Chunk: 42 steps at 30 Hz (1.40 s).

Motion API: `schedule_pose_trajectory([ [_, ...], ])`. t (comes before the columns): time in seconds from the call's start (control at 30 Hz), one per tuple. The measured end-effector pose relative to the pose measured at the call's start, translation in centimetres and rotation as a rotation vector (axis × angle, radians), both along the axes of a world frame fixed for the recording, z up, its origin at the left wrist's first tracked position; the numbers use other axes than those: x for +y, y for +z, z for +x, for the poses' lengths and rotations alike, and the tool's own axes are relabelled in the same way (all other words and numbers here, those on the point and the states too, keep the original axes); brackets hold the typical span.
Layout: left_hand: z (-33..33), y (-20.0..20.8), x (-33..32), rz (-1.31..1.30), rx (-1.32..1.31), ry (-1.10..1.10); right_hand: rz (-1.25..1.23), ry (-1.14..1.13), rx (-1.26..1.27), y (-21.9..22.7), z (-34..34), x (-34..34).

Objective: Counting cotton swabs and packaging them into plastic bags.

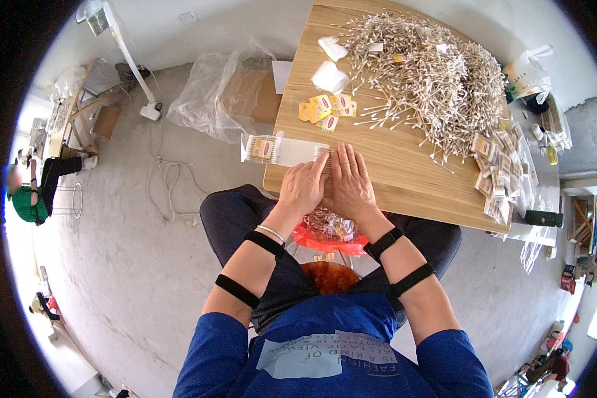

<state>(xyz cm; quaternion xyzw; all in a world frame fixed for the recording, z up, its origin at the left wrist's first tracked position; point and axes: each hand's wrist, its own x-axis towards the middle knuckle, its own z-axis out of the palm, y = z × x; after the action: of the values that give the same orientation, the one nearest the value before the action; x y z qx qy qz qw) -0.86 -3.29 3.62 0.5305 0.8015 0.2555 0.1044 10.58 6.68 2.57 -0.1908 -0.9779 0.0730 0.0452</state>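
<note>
At the near edge of the wooden table, my left hand (303, 186) and my right hand (349, 184) press together around a small bundle of cotton swabs (324, 156). The tips of the bundle show between my fingers; the rest is covered. My left fingers are closed on its side, and my right fingers lie straight and together against it. Just left of my hands is a white strip (297, 152). At its left end a clear packet of cotton swabs (263, 149) with a yellow card hangs past the table edge.
A big heap of loose cotton swabs (438, 79) covers the far right of the table (391, 172). Yellow cards (329, 110) and white plastic pieces (330, 77) lie beyond my hands. Filled packets (501, 169) pile up at right. A red bag (328, 229) sits below the edge.
</note>
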Motion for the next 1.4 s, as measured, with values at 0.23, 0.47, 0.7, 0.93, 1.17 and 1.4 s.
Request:
schedule_pose_trajectory([
  [0.23,-0.2,0.0,0.1,0.018,-0.029,0.039,-0.076,-0.004,0.0,0.1,-0.1,-0.1],
  [0.47,-0.5,0.6,0.7,-0.05,-0.107,0.062,-0.051,-0.024,0.0,0.4,-0.1,-0.2],
  [0.7,-3.5,0.9,2.9,0.167,-0.022,0.18,-0.111,-0.003,0.053,0.7,0.1,-0.2],
  [0.93,-5.4,0.1,5.4,-0.028,-0.047,0.071,-0.119,-0.019,0.075,0.4,0.1,-0.2],
  [1.17,-3.3,-1.4,2.7,0.448,-0.274,0.092,-0.118,-0.046,0.043,0.6,-0.2,-0.5],
  [1.4,-0.5,-1.5,1.4,0.476,-0.66,0.122,-0.099,-0.091,-0.047,0.7,-0.7,-0.9],
])
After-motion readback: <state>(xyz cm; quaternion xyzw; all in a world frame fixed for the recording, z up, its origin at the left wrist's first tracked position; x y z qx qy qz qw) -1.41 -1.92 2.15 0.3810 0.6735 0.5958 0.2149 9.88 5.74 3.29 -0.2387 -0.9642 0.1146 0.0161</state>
